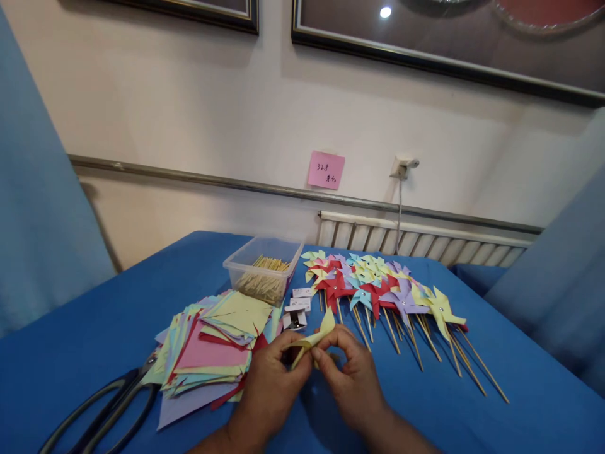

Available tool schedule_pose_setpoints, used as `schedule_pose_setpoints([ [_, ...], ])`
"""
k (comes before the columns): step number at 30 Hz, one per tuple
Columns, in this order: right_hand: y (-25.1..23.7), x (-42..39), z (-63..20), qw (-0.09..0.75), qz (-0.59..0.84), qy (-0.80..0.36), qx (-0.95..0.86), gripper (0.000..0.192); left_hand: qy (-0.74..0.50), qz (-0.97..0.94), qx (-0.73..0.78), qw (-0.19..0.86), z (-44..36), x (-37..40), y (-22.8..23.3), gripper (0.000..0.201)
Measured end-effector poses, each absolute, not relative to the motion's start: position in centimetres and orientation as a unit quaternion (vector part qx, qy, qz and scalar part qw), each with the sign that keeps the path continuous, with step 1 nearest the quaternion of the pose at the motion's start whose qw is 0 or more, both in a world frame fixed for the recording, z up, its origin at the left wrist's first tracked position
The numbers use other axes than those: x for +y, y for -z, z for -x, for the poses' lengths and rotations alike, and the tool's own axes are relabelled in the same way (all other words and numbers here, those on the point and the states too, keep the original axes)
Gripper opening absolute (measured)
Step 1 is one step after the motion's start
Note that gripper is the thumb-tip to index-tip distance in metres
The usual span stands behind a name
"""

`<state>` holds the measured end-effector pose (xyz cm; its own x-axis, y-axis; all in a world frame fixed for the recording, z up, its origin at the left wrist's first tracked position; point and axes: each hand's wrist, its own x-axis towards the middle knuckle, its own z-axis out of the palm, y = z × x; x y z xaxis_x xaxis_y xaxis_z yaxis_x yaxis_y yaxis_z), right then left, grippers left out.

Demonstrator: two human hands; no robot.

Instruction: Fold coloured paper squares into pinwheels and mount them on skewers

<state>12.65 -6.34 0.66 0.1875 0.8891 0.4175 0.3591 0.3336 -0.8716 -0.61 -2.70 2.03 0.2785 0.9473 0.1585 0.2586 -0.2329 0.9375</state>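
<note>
Holding a pale yellow paper [319,334] at the near middle, above the blue cloth [524,353], with left hand [275,383] and right hand [352,378] both clamped on it. Looks folded and curled, with one pointed tip rising to the far side. Partly covered by both hands. Placed between coloured paper sheets [215,353] on the left and pinwheels [378,294] on the right.

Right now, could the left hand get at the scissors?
Probably, once free: the left hand is holding yellow paper. The scissors lie to its left, their near end uncovered, though the paper stack sits between and seems to hide the blades.
</note>
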Motion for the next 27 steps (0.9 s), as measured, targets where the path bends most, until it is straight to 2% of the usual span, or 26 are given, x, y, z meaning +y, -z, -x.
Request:
schedule_pose_setpoints([
  [15, -0.4, -6.3, -12.6, 0.564, 0.516, -0.225, -0.605, 0.008, -0.389, -0.648, 0.43, 0.494, 0.9, -2.2, -2.3, 0.011],
  [23, 0.3, -6.1, -12.3, 0.602, 0.505, -0.276, -0.553, 0.005, -0.396, -0.665, 0.426, 0.469, 1.0, -2.2, -1.9, 0.011],
  [27, 0.7, -5.9, -11.8, 0.65, 0.458, -0.359, -0.489, 0.045, -0.393, -0.669, 0.434, 0.458, 1.0, -2.4, -2.1, 0.012],
])
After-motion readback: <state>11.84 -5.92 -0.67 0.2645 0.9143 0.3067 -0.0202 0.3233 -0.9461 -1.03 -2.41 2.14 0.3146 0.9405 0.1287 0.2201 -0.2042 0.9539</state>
